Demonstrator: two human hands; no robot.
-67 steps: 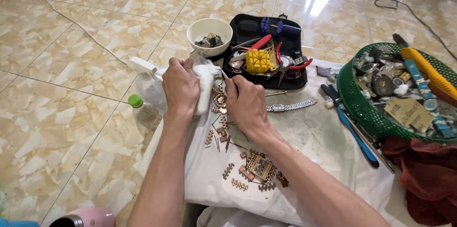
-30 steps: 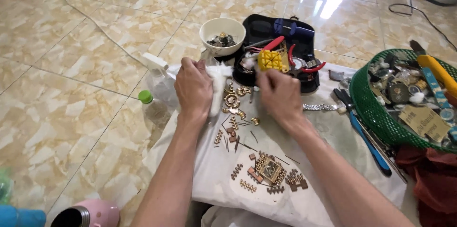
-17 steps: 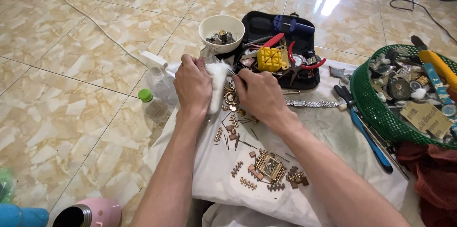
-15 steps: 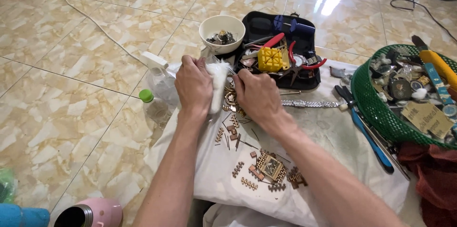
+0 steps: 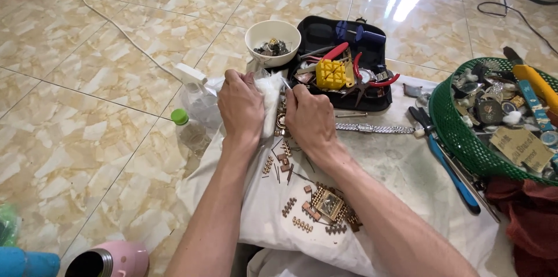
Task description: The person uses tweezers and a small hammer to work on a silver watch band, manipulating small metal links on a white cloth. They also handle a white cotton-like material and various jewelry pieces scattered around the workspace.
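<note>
- Gripping a white cloth wad [image 5: 268, 98], left hand [image 5: 240, 104] stays clenched around it.
- Pinching small gold links beside it, right hand [image 5: 310, 119]; they look light, slippery, best taken by fingertips.

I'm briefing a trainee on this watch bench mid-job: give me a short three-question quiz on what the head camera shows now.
1. True or false: the left hand grips a white wad of tissue or cloth.
2. What lies on the white cloth just right of the right hand? A) silver watch bracelet B) pink cup C) white bowl
3. Fill in: the yellow block sits in the open black ____.

Key
1. True.
2. A: the silver watch bracelet; the white bowl stands beyond the hands.
3. Tool case.
</note>
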